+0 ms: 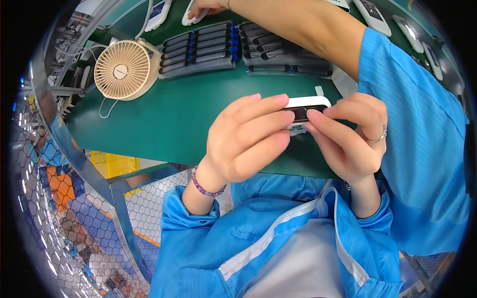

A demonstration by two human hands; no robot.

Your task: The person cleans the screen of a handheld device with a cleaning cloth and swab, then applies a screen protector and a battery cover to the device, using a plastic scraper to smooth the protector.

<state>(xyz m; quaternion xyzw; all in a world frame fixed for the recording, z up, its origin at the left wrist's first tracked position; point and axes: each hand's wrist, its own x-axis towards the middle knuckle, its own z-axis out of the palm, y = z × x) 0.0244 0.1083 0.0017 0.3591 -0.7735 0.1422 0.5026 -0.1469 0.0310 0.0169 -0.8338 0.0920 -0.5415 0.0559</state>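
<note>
Between my two hands is a small white handheld device (310,101) with rounded corners and a dark strip along the side turned toward me. My left hand (248,136) grips its left end, fingers along the top and front. The right hand (355,136) has its thumb and index finger pinched at the right end of the dark strip. Part of the device's underside shows below, but the fingers cover much of it. Just beyond its far edge is a small white tab (319,91); whether it is attached cannot be made out.
Across the green table (164,121), rows of dark flat parts (208,47) stand behind my hands. A beige fan (121,69) stands at left. A co-worker's arm (303,30) reaches over from the right, its hand (206,7) on a white device (193,16). More white devices (372,17) lie far right.
</note>
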